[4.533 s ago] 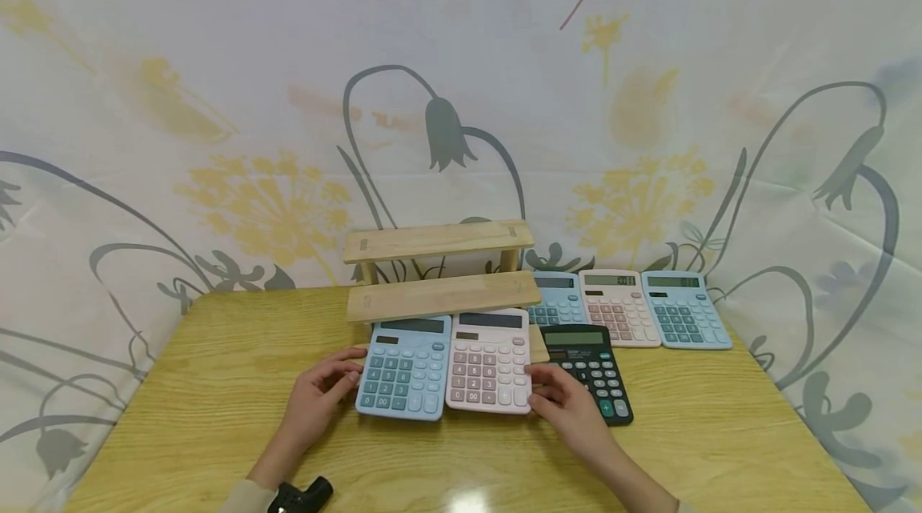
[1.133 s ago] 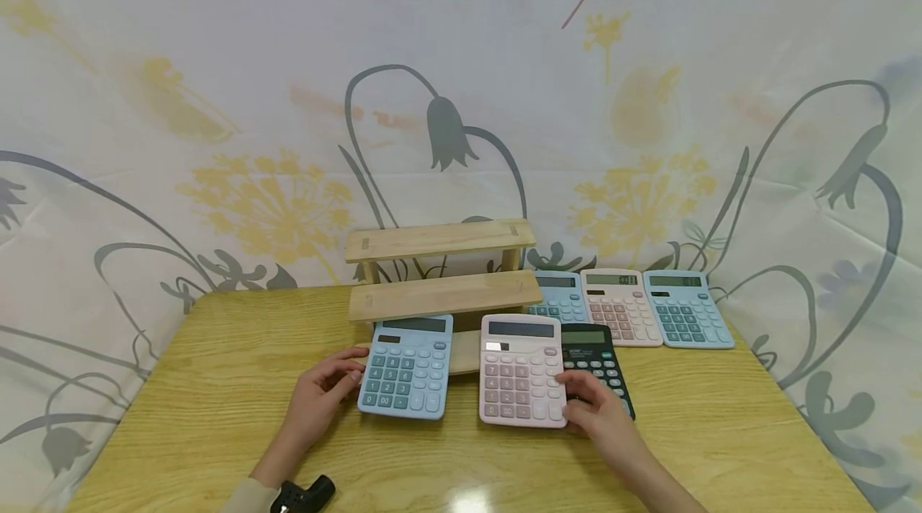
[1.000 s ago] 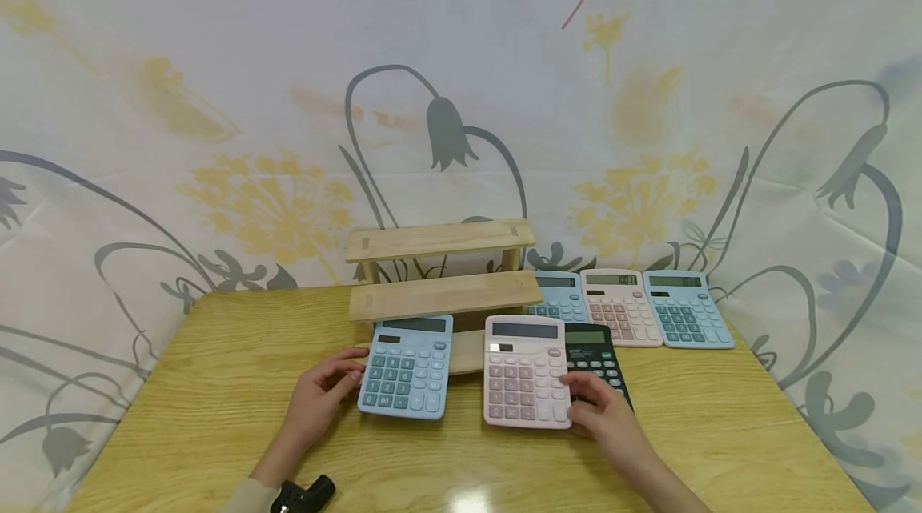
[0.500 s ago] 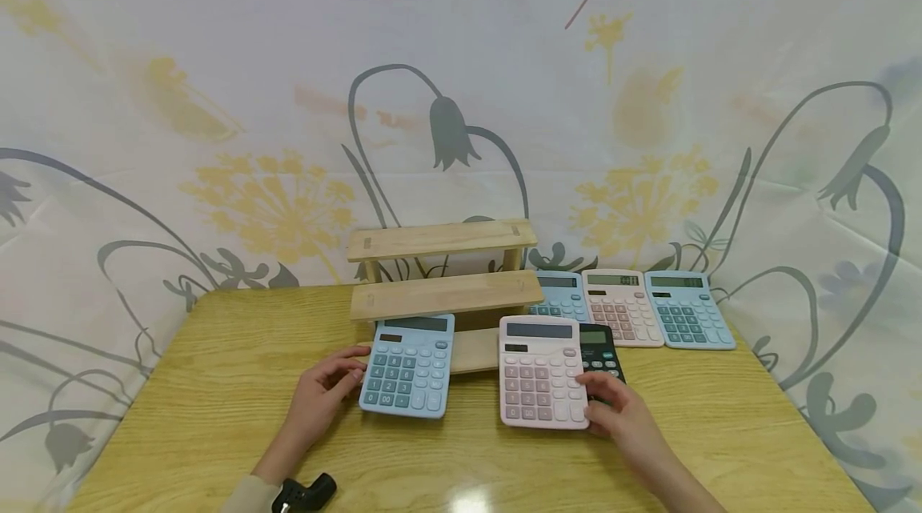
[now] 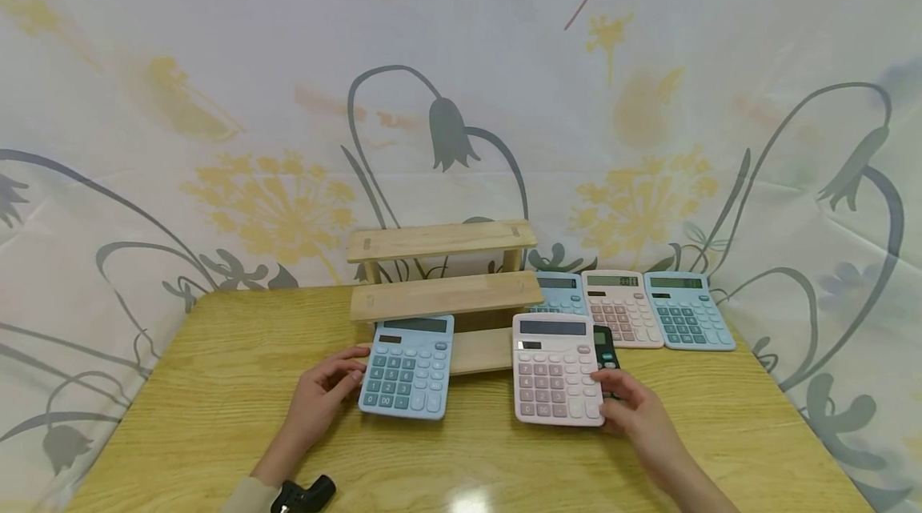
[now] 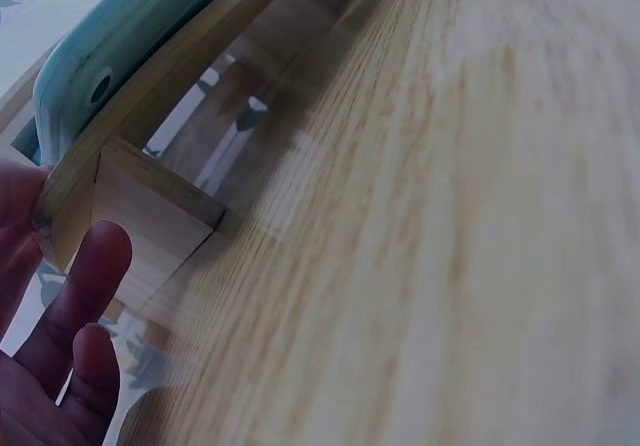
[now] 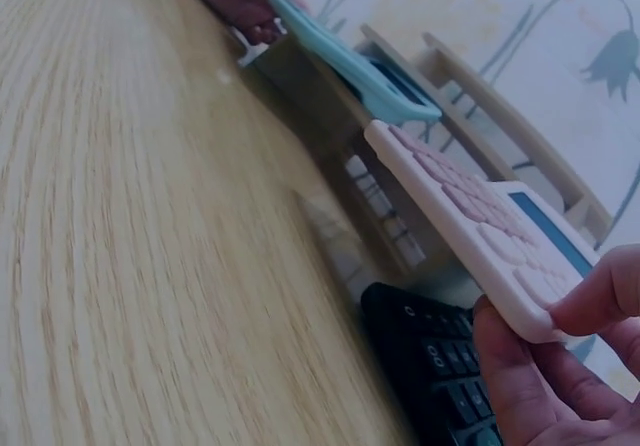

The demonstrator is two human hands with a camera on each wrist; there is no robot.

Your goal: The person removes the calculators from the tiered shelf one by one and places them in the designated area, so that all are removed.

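Note:
My right hand [image 5: 641,425] pinches the lower right edge of a pink calculator [image 5: 556,373], thumb on top and fingers below in the right wrist view. It is held raised, overlapping the right end of the wooden rack's lowest board [image 5: 479,350] and covering most of a black calculator [image 5: 607,353]. A blue calculator [image 5: 406,369] leans on the rack's lowest level at the left. Beside its left edge is my left hand [image 5: 320,393]. In the left wrist view, a fingertip touches the board's end by the blue calculator, while other fingers [image 6: 95,266] extend loosely.
The wooden rack's two upper boards [image 5: 442,239] hold nothing. Behind and to the right, a blue calculator [image 5: 563,303], a pink calculator [image 5: 622,317] and another blue one [image 5: 687,319] lie in a row on the wooden table [image 5: 238,369]. A patterned cloth [image 5: 461,41] hangs behind.
The pink calculator has left its place beside the blue one on the rack and moved right in my right hand, over the black calculator. My left hand has stayed in place.

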